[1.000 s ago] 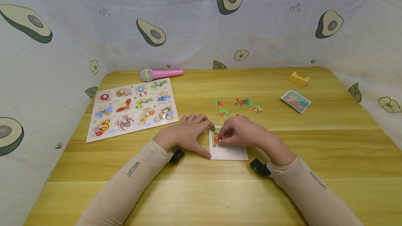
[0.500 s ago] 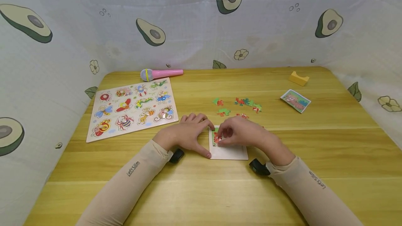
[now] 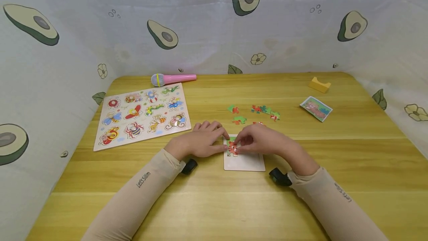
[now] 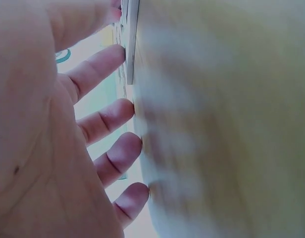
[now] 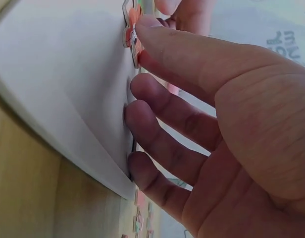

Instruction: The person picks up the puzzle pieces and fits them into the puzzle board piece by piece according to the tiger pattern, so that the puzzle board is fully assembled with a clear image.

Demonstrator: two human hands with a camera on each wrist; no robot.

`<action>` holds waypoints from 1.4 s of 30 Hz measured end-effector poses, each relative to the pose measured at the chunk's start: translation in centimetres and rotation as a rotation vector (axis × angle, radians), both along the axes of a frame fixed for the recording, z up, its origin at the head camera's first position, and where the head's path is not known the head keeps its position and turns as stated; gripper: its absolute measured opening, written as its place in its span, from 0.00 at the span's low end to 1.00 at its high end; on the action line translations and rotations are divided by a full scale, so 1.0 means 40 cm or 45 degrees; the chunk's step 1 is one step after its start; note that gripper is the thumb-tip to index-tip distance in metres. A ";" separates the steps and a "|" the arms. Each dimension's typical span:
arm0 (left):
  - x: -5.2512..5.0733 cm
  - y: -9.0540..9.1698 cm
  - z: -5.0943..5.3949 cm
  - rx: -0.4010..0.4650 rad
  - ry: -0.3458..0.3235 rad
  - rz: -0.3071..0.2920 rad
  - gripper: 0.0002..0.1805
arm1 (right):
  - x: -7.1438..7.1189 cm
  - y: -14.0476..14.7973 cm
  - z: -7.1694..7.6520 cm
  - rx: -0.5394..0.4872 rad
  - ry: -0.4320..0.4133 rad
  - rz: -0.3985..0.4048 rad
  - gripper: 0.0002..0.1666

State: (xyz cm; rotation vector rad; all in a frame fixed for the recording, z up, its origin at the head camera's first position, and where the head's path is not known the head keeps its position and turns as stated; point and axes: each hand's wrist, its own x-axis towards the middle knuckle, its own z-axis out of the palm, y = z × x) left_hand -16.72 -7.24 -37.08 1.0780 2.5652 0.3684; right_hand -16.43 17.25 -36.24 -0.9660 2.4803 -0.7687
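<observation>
A white puzzle tray [image 3: 245, 163] lies on the wooden table, with joined jigsaw pieces [image 3: 232, 149] showing an orange animal face on green in its upper left part. My right hand [image 3: 262, 140] pinches a jigsaw piece [image 5: 127, 30] there between thumb and forefinger; its other fingertips touch the tray. My left hand [image 3: 202, 142] rests at the tray's left side with fingers spread. Its forefinger touches the tray's upper left edge, and its thumb lies against the left side of the joined pieces. The right hand hides the tray's upper right.
Loose jigsaw pieces [image 3: 264, 109] lie behind the tray. To the left are an insect peg puzzle board [image 3: 142, 116] and a pink toy microphone [image 3: 177, 79]. A picture card [image 3: 316, 108] and a yellow block [image 3: 320, 84] lie at the back right.
My left thumb has moved up from the tray's lower left corner to the side of the joined pieces. My right fingers stay at the same spot, and more of the animal face shows.
</observation>
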 end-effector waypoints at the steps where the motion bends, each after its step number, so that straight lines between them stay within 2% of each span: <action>1: 0.000 0.000 -0.001 0.002 0.003 0.001 0.21 | 0.000 0.000 0.001 0.001 -0.001 0.002 0.07; 14: 0.011 0.023 0.002 -0.018 0.070 0.060 0.19 | -0.001 0.006 0.002 -0.005 -0.015 -0.025 0.08; 20: 0.021 0.032 0.003 -0.018 0.077 0.099 0.19 | -0.008 0.038 0.020 0.003 -0.072 -0.082 0.21; 25: 0.027 0.037 0.002 -0.031 0.091 0.126 0.18 | -0.011 0.074 0.037 0.131 -0.061 -0.088 0.35; 29: 0.030 0.041 0.002 -0.053 0.104 0.134 0.18 | -0.009 0.081 0.051 0.200 -0.069 -0.071 0.40; 34: 0.034 0.044 0.006 -0.068 0.106 0.151 0.17 | -0.003 0.075 0.061 0.231 -0.088 -0.076 0.41; 42: 0.035 0.048 0.001 -0.072 0.105 0.186 0.19 | -0.004 0.072 0.054 0.234 -0.086 -0.079 0.38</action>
